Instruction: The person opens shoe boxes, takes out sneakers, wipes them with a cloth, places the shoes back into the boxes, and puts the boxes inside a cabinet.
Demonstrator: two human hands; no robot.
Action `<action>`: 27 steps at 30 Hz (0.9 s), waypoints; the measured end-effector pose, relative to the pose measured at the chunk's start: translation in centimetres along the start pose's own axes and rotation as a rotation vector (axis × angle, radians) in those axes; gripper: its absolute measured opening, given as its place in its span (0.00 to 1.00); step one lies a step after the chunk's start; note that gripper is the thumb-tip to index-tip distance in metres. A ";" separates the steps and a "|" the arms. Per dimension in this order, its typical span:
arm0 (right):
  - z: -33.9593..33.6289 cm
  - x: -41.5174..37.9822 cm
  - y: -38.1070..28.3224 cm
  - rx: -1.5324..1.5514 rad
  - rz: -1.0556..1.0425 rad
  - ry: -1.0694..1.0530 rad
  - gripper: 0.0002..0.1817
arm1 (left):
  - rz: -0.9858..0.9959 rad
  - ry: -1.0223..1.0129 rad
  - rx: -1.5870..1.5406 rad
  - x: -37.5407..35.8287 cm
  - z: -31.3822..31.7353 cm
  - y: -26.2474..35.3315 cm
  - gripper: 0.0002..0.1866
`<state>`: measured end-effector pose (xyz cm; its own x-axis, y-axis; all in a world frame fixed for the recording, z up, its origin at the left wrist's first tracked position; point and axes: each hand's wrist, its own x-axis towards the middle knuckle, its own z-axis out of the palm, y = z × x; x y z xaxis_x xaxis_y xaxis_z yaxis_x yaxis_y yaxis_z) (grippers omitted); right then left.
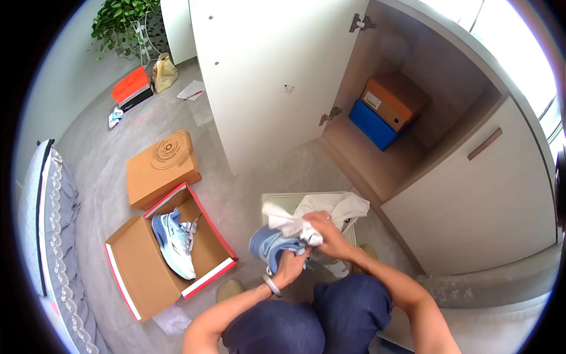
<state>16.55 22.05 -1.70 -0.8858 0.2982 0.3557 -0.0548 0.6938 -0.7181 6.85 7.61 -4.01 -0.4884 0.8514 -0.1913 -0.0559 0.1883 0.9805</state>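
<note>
My left hand [290, 268] is closed around a blue sneaker [266, 243], which is held in front of my knees. In my right hand [330, 236] a crumpled white cloth [285, 220] is bunched up against the shoe; whether it is fabric or paper is hard to tell. Beneath both hands stands a low pale stool [288, 201] with more white cloth [339, 205] draped on it. A matching blue and white sneaker [177, 245] lies on its side in an open red-edged shoebox [127, 262] on the floor to the left.
A closed brown shoebox [159, 168] sits behind the open one. On the right, a cabinet with its white door [265, 76] swung open holds an orange-brown box [396, 97] on a blue box [370, 127]. Farther back are an orange-lidded box [131, 85], a bag [164, 74] and a plant [127, 26].
</note>
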 end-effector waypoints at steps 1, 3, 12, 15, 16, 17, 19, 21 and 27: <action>-0.5 0.2 0.2 -0.101 0.029 0.068 0.24 | -0.085 -0.014 0.021 -0.2 -0.3 0.9 0.20; -1.5 0.8 1.7 -0.256 0.109 0.306 0.21 | 0.081 0.008 0.033 0.4 -1.1 0.3 0.20; -8.0 4.9 -13.0 -0.129 -0.144 0.190 0.24 | 0.835 0.004 0.637 -0.3 -6.2 7.9 0.15; -9.7 5.3 -16.6 -0.149 -0.250 0.068 0.26 | 0.770 -0.053 0.688 -1.9 -8.7 11.2 0.16; -9.9 5.4 -16.6 -0.210 -0.245 0.245 0.24 | 0.907 -0.002 0.869 -2.7 -9.2 12.9 0.17; -10.3 5.5 -16.4 -0.264 -0.240 0.420 0.23 | 1.036 0.056 1.052 -3.2 -9.6 14.1 0.18; -11.0 6.3 -16.2 -0.135 -0.141 0.684 0.20 | 1.061 0.177 0.891 -3.9 -9.2 15.0 0.14; -10.4 7.1 -17.1 0.112 -0.043 0.845 0.18 | 1.176 0.325 0.980 -4.8 -9.1 15.3 0.13; -4.3 7.1 -21.9 0.025 -0.524 0.115 0.26 | 0.839 0.079 0.502 -6.5 -9.6 8.7 0.27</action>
<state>13.44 11.77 19.07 -0.6806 -0.0130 0.7325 -0.4880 0.7538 -0.4401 1.23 -1.02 6.16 -0.2578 0.7724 0.5804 0.7041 -0.2612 0.6603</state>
